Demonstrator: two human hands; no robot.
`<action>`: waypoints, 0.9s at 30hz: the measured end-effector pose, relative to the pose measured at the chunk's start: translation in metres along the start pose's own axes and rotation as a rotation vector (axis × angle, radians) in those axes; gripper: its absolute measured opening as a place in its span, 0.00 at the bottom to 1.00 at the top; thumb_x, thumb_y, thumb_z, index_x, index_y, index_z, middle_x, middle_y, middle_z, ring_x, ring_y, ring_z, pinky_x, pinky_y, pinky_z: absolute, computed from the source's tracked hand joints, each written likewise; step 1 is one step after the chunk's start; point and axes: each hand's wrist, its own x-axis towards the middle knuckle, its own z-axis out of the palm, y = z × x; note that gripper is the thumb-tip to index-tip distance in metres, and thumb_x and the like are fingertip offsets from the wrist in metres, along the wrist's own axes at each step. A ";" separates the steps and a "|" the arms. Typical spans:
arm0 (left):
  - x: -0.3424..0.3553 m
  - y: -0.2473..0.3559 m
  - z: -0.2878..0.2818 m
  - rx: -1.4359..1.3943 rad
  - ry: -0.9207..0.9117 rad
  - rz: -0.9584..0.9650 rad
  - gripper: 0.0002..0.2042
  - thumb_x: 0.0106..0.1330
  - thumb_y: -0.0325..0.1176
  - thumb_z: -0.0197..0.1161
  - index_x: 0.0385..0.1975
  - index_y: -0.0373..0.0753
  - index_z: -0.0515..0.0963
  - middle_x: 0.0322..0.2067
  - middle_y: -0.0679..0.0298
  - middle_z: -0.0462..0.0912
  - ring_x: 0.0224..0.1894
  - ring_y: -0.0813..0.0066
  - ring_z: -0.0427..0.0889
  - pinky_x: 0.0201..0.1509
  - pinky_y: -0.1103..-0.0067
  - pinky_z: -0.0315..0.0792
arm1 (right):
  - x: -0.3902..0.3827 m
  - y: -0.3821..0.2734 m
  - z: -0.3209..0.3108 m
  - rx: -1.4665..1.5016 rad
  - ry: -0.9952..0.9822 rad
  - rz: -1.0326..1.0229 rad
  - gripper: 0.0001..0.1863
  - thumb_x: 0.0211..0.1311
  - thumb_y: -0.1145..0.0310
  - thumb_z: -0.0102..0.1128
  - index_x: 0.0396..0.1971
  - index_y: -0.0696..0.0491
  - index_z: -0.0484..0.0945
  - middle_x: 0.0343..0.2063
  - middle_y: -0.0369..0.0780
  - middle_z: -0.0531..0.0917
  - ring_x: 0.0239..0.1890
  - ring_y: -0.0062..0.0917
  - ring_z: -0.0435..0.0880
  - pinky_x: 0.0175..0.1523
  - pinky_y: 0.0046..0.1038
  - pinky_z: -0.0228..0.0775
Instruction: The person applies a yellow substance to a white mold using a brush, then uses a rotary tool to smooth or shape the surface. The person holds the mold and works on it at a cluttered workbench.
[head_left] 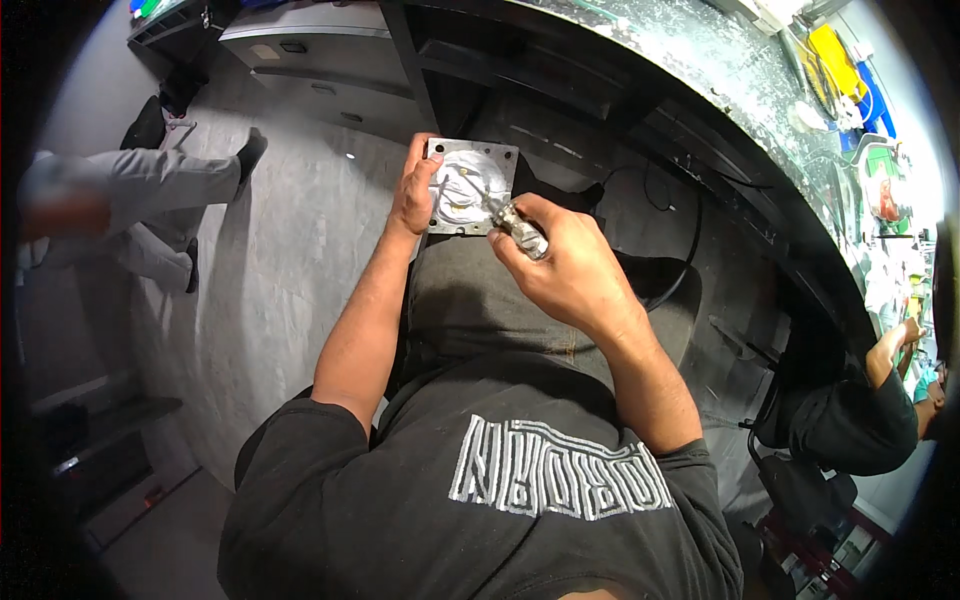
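Note:
A square metal plate [466, 188] with holes at its corners and a round, whitish worked area in its middle is held above my lap. My left hand [412, 192] grips it along its left edge, the thumb at the upper left corner. A short, silvery metal handpiece [524, 236] sits between the thumb and fingers of my right hand [572, 262]. Its thin front end points up and left over the plate's round area. Whether the tip touches the surface, I cannot tell.
A dark-framed workbench [720, 90] with a speckled top curves along the far and right side, carrying tools and coloured items. Drawers [315, 65] stand at the far left. A black cable [695, 240] hangs at right. One person in grey trousers [165, 185] is at left; another person's sleeve [850, 425] is at right.

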 end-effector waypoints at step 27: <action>-0.005 0.003 0.001 -0.078 -0.003 -0.027 0.18 0.69 0.40 0.60 0.51 0.34 0.70 0.39 0.63 0.77 0.44 0.75 0.74 0.53 0.77 0.70 | -0.009 0.002 -0.009 -0.001 -0.027 0.033 0.18 0.68 0.62 0.66 0.45 0.63 0.84 0.30 0.51 0.88 0.31 0.37 0.90 0.42 0.37 0.79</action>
